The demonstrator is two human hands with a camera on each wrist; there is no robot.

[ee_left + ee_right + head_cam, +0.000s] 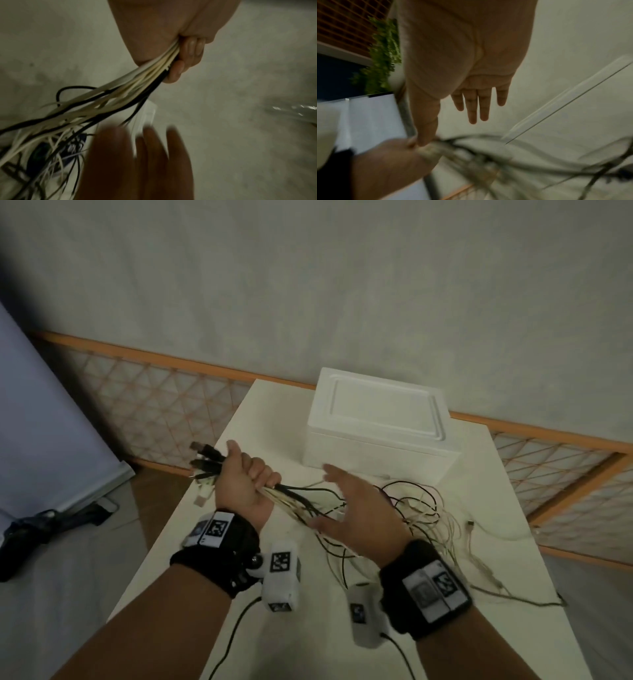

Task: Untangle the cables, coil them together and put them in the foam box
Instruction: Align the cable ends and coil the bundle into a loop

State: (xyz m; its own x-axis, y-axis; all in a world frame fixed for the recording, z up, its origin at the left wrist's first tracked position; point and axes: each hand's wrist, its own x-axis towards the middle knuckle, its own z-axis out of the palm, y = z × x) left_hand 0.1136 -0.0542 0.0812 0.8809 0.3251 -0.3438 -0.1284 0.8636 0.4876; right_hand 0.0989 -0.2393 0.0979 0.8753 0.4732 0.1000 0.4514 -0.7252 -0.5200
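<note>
Head view: the left hand (244, 479) is gripping the cables (301, 501) in curled fingers (176, 73), plug ends poking far-left, the bundle's long axis running left to right. The right hand (356, 515) is hovering beside them, fingers spread, holding nothing. Loose lengths are sprawling tangled on the table (291, 638); uncoiled, and the foam box (376, 426) is sitting lidded beyond.

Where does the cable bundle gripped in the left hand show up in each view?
Head: cable bundle left of centre, running from the left hand down to the table.
Left wrist: bundle runs diagonally from the fist at upper centre to the lower left.
Right wrist: blurred, bundle along the bottom.
Shared landmark: the left hand gripping it, seen in all three.
</note>
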